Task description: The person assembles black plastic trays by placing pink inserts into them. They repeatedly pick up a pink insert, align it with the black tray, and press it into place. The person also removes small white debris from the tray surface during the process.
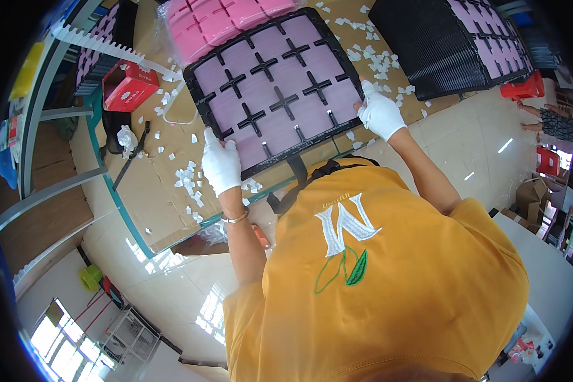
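Note:
A black plastic tray (202, 105) with raised black crosses and mauve sheets between them lies tilted on the cardboard-covered table. My left hand (221, 162), in a white glove, grips its near left corner, thumb lying along the rim. On the right edge, my right hand (381, 112), gloved alike, holds the rim with the fingers partly hidden beneath it. Beyond the tray, pink molded pieces (204, 25) in clear plastic wrap touch its far edge.
Small white paper scraps (188, 181) litter the cardboard (153, 210). At the far right rises a tall stack of black trays (426, 54). A red box (130, 86) and a black tape dispenser (118, 130) sit on the left, beside a metal shelf frame (32, 127). Farther right, a person (557, 122) is visible.

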A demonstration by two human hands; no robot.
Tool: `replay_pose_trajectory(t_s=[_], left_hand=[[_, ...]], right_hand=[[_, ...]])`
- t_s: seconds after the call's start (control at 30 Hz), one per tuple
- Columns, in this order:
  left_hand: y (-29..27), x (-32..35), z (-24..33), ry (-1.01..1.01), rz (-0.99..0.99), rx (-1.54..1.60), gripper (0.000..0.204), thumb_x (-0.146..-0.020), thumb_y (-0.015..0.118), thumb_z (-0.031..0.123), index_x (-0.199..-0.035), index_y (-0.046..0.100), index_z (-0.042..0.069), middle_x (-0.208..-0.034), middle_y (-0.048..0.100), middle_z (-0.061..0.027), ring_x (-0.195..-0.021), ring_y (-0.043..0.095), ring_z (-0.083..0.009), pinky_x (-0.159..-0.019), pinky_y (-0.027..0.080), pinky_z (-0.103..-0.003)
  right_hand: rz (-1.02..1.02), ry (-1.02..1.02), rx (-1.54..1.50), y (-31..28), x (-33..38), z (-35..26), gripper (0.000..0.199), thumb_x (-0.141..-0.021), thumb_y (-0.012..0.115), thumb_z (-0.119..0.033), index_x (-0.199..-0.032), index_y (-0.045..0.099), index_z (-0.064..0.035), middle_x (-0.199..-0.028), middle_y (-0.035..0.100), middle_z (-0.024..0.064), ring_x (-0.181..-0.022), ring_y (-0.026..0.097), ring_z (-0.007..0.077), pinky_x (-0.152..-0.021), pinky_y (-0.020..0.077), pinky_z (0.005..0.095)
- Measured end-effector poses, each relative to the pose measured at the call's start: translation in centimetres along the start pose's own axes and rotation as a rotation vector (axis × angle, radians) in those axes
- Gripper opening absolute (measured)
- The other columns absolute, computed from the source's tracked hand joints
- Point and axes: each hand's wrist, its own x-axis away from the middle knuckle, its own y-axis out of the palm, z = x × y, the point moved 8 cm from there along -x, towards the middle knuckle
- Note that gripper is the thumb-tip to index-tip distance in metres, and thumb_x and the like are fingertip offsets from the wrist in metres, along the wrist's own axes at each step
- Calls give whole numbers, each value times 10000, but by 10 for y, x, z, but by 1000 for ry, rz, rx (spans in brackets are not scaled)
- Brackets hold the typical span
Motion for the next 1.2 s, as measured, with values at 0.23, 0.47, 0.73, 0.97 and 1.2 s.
replay_pose_trajectory(t_s=[0.23,0.47,0.73,0.97,1.2], left_hand=[[-28,20,-17,-39,150,-184,447,-805,624,191,-1220,545,44,-969,639,-169,-835,620,-359,-772,485,-453],[-35,77,35,548,295,-393,442,-833,613,397,-1161,614,101,-1264,505,-202,-1203,418,-448,-1039,273,-588],[27,64,28,587,89,-389,568,-886,462,547,-1327,552,200,-1481,333,-172,-1387,188,-458,-1114,107,-603],[14,75,-3,461,182,-450,550,-860,526,501,-1291,572,162,-1450,368,-179,-1306,313,-467,-1092,140,-629],[-5,73,32,488,106,-336,544,-765,648,475,-1225,604,186,-1393,407,-170,-1308,300,-471,-1063,187,-653]], right_hand=[[152,-105,249,-18,29,27,456,-867,603,-300,-1263,547,-82,-1014,648,189,-916,633,371,-806,492,445],[443,-635,439,-52,71,-37,511,-805,624,-458,-1128,643,-62,-1203,554,171,-1150,462,380,-928,384,538],[335,-641,331,-3,36,-48,552,-816,563,-542,-1177,662,-137,-1379,457,181,-1305,322,423,-1039,262,609],[389,-520,397,-6,35,-29,614,-795,582,-530,-1176,643,-53,-1365,474,191,-1290,351,418,-1029,264,601],[377,-703,339,1,41,-51,590,-855,498,-545,-1219,607,-93,-1360,452,213,-1258,354,462,-1011,257,632]])
